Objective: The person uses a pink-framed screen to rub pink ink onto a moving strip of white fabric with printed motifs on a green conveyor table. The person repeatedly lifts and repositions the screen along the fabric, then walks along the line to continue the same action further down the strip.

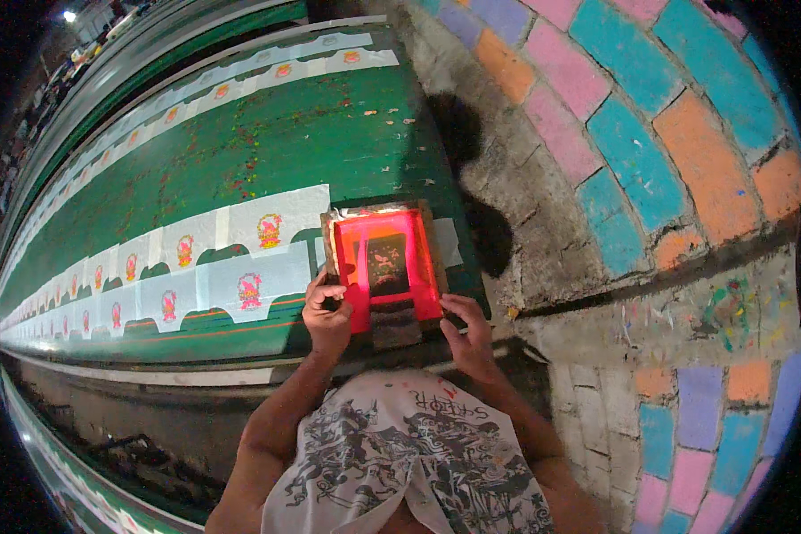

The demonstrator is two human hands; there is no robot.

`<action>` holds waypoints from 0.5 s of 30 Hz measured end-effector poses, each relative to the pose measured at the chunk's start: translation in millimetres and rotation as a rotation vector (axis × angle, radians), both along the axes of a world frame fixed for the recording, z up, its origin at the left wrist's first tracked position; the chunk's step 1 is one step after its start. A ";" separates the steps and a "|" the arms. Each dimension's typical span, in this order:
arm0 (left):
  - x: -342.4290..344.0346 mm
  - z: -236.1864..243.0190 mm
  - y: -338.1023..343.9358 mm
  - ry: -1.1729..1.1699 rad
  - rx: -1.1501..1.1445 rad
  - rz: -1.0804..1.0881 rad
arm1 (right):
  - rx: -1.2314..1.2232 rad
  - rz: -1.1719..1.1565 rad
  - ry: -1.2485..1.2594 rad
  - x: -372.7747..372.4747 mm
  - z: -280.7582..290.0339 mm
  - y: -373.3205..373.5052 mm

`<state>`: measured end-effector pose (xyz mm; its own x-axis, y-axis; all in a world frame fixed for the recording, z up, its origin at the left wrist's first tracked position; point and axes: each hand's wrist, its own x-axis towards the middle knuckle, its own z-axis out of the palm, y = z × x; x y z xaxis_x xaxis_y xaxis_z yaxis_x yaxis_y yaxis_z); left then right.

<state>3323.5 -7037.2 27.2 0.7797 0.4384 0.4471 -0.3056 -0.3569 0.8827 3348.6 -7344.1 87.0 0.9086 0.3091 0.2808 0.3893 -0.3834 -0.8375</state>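
Note:
A screen-printing frame (435,258) rests on the near right end of the long green table (187,147). Its mesh is glowing red and pink around a dark middle panel with a small printed motif. My left hand (327,313) is at the frame's lower left side, fingers curled against the edge. At the lower right corner, my right hand (468,331) has its thumb and fingers at the edge. Beneath the frame, a pale fabric piece (451,240) shows at the right. Grey-white fabric pieces (245,289) with pink motifs lie in rows to the left.
Another row of printed pieces (285,71) runs along the table's far side. Small coloured specks (249,147) dot the green surface. Right of the table is a floor of painted blocks (627,160) and bare concrete (543,196). More long tables (125,67) stand beyond.

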 end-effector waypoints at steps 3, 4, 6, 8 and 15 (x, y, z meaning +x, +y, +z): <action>3.0 -3.8 -17.0 0.007 -0.136 0.003 | 0.020 0.053 0.017 9.0 -0.9 -18.5; 5.5 -6.0 -19.2 -0.007 -0.218 -0.021 | 0.045 0.070 0.021 11.2 -0.7 -22.0; 10.4 -11.3 -20.0 -0.046 -0.354 -0.048 | 0.044 0.085 0.063 13.5 1.3 -25.6; 8.3 -15.6 -18.4 0.014 -0.343 -0.034 | 0.020 0.095 0.009 16.6 5.1 -25.6; 4.8 -19.0 -18.4 0.062 -0.416 -0.051 | -0.161 0.355 -0.326 21.1 23.4 -4.0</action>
<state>3328.4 -7055.6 8.1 0.8250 0.5316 0.1918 -0.2551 0.0475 0.9657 3369.7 -7348.1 110.4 0.6127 0.6456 0.4558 0.7504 -0.2943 -0.5919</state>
